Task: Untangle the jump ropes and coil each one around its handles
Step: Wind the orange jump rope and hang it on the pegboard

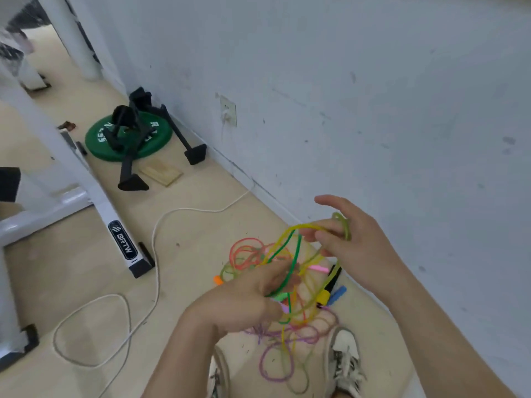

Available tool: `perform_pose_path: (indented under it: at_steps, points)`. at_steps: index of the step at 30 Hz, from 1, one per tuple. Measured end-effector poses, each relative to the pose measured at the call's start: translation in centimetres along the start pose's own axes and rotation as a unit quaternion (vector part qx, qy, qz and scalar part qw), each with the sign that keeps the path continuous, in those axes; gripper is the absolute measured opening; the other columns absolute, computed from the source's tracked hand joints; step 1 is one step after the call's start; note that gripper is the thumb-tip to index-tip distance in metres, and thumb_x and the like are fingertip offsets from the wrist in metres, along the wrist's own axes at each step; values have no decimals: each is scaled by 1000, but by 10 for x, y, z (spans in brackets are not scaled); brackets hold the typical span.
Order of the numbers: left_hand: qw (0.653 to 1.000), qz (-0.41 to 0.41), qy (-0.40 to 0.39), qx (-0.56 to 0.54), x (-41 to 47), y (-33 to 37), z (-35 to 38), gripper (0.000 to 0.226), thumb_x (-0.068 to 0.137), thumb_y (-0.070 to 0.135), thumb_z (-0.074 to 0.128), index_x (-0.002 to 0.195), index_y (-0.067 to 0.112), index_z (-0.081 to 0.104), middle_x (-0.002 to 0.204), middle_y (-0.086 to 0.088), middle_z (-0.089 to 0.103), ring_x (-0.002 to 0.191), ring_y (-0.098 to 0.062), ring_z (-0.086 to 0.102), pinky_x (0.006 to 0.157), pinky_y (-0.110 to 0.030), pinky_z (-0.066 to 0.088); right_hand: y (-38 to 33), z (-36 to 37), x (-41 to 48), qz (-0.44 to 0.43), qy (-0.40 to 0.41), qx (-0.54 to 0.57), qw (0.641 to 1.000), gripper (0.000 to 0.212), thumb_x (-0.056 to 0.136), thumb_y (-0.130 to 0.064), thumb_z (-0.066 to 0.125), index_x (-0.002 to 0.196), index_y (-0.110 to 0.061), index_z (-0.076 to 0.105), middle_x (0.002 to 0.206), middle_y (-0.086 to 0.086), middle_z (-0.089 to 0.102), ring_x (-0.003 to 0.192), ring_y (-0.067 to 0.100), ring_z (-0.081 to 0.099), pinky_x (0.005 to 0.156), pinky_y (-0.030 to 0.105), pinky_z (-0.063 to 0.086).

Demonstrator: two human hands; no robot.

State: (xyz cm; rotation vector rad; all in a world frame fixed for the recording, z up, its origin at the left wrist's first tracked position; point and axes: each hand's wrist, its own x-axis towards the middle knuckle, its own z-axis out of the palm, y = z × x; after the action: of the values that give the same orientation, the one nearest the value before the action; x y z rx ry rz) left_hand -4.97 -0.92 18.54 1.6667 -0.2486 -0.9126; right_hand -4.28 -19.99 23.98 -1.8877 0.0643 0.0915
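Jump ropes (pixel 307 282) hung in one knotted mass between your hands, above the floor (pixel 86 282) near its wall-side edge. Your right hand (pixel 347 242) pinched a loop of the yellow rope (pixel 304 225) between thumb and curled fingers, with the forefinger sticking out straight. Your left hand (pixel 247 297), lower and nearer you, had its fingers curled into the strands, and the green rope (pixel 298 251) ran up from it. Orange-pink loops (pixel 247 240) bulged at the tangle's left, and the purple rope (pixel 261 363) trailed onto the floor between your shoes (pixel 344 357). A pink handle (pixel 317 268), a yellow handle (pixel 323 296) and a blue handle (pixel 338 291) showed beneath your right hand. A white cable (pixel 155 254) lay on the floor to the left, well apart.
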Motion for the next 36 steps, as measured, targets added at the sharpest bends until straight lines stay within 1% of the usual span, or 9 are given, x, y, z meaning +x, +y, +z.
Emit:
perform_pose_path:
  at_steps: [3,5,11,14,19,22,25,29,36]
  points:
    - [980,13,159,-118,10,21,11,24,94,21,53,110,33,67,115,5,69,102,-9,66,71,-19,52,0,1,-2,8,-77,53,996,37,93,9,53,118,-17,59,95,-1,77,84,10,68,75,19,51]
    - [952,-10,209,-224,19,31,16,35,97,27,40,85,27,73,93,3,74,86,-12,69,69,-27,47,1,6,-5,20,-142,81,986,36,95,9,49,119,-15,61,102,3,76,92,11,68,78,24,52]
    - [899,51,195,-388,18,43,14,37,78,17,52,112,15,67,108,-9,68,90,-23,60,72,-42,51,18,7,3,51,-201,10,978,40,96,2,48,122,-28,56,80,-5,75,73,3,67,69,27,55]
    - [920,75,225,-312,16,45,11,26,92,30,55,104,12,68,104,-3,72,98,-14,66,70,-33,50,44,12,7,57,-201,-175,962,51,93,-3,44,126,-41,46,88,-8,73,75,6,67,73,40,58]
    - [927,91,318,-178,16,45,12,33,101,20,39,79,6,59,53,-7,57,47,-18,55,53,-27,49,57,4,19,51,-85,-346,933,68,92,-13,51,147,-39,20,138,3,50,125,25,46,101,37,42]
    - [954,107,263,-93,12,48,11,41,101,22,42,67,17,64,44,7,31,37,-8,27,42,-18,25,43,3,17,31,-121,-227,966,93,84,-21,69,149,-47,9,157,-9,19,145,10,16,117,35,24]
    - [971,139,195,1,5,59,21,44,99,28,46,63,9,63,37,13,35,38,1,36,44,-14,26,30,19,10,30,-240,-24,970,99,70,-16,81,137,-63,26,135,-5,53,124,8,53,104,37,46]
    - [940,194,275,-49,-3,70,20,50,87,35,62,50,3,52,35,10,37,37,0,35,43,-12,28,29,37,10,31,-292,-21,956,26,75,-20,73,99,-20,64,91,0,70,89,17,68,88,48,54]
    - [791,259,458,-311,-16,50,-28,41,102,36,36,69,17,50,58,3,27,53,-13,22,51,-24,28,49,23,11,56,-320,-312,893,25,94,-28,57,79,-9,64,64,0,60,55,8,48,59,28,40]
